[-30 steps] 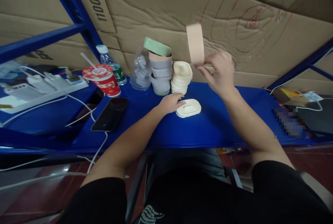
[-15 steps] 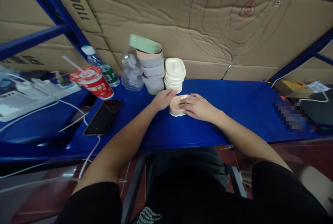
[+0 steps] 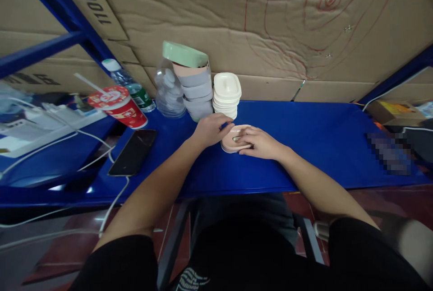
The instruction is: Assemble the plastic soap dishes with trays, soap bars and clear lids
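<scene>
A shallow pink dish (image 3: 228, 143) lies on the blue table in front of me. My left hand (image 3: 213, 129) is at its upper left edge, fingers bent over the rim. My right hand (image 3: 260, 142) reaches over its right side, fingers spread, fingertips near a small pale piece inside. What that piece is cannot be made out. Just behind the dish stands a stack of cream lids (image 3: 227, 88). Left of that leans a taller stack of grey and pink bowls (image 3: 198, 92), with a green bowl (image 3: 185, 53) tilted on top.
Clear plastic containers (image 3: 169, 94), a water bottle (image 3: 135, 90), a red cup (image 3: 125, 110) with a straw and a black phone (image 3: 133, 152) are on the left. White cables hang beyond. Cardboard (image 3: 270, 34) closes off the back. A small box (image 3: 389, 113) sits at right.
My left hand has shifted slightly over the dish's rim, and my right hand's fingers have spread. The view has turned a little. A pale piece now shows in the dish.
</scene>
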Demonstrator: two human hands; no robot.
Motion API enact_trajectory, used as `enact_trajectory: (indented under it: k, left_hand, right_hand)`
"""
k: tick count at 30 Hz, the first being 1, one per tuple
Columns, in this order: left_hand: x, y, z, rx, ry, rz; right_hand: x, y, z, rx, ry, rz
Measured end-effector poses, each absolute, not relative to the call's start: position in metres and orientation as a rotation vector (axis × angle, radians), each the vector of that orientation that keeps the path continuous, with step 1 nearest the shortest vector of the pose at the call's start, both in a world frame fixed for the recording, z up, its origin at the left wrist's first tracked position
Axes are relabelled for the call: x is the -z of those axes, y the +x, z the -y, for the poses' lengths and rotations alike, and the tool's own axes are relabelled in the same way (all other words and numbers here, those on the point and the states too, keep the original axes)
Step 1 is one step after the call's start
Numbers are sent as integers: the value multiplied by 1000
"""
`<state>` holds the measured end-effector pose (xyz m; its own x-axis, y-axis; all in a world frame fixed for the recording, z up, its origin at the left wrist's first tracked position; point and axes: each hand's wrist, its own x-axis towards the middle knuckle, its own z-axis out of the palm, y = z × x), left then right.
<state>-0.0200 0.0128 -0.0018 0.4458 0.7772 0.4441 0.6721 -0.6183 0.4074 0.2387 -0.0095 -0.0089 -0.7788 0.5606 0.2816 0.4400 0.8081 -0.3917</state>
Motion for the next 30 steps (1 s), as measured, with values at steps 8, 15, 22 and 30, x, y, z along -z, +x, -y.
enact_trajectory:
  k: [8,15,22,30]
  left_hand:
    - [-66,-88,-18,-2099,2131,-1928]
    - [-63,-127,-68,-1715,1755,-2166]
    - [-70,-112,-87,-1698,1561,-2254]
    - [-87,-92,-78,-1914,1346,-2250]
  right_hand:
    - [5,239,13,-404,-717,2585]
    - [8,239,12,-394,-738,2588]
    - [7,238,12,-382,-760,2597]
    - [7,237,13,-395,-766,2601]
